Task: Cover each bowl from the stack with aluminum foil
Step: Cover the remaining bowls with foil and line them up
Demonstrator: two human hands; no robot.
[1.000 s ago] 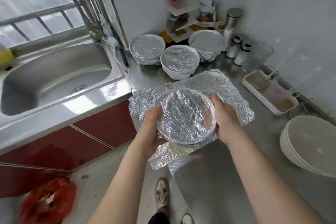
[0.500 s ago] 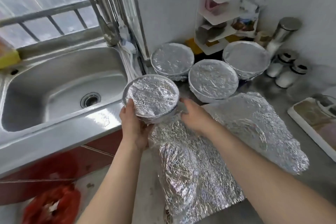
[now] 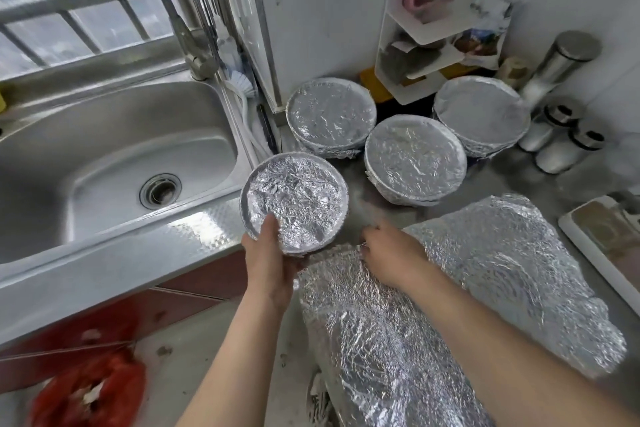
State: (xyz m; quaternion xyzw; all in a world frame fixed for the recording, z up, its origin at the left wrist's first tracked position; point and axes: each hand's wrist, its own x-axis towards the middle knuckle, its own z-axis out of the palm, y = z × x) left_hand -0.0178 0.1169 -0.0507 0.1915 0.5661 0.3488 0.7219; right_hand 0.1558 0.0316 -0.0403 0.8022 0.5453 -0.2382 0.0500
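Note:
My left hand [image 3: 272, 262] holds a foil-covered bowl [image 3: 294, 201] at the counter's corner beside the sink, thumb on its top. My right hand [image 3: 389, 253] has come off the bowl and rests on the near edge of a large crumpled foil sheet [image 3: 485, 270] that hangs over the counter front; its fingers pinch the foil edge. Three more foil-covered bowls stand behind: one at the back left [image 3: 330, 114], one in the middle [image 3: 414, 156], one at the back right [image 3: 481, 113].
A steel sink [image 3: 114, 156] lies to the left with a tap [image 3: 188, 42] behind it. A white corner shelf [image 3: 426, 35], steel canisters [image 3: 557, 135] and a white tray [image 3: 602, 239] line the back and right. A red bag [image 3: 86, 392] lies on the floor.
The covered bowl was lifted off the foil sheet and carried left toward the sink corner. My right hand let go of the bowl and dropped onto the foil sheet.

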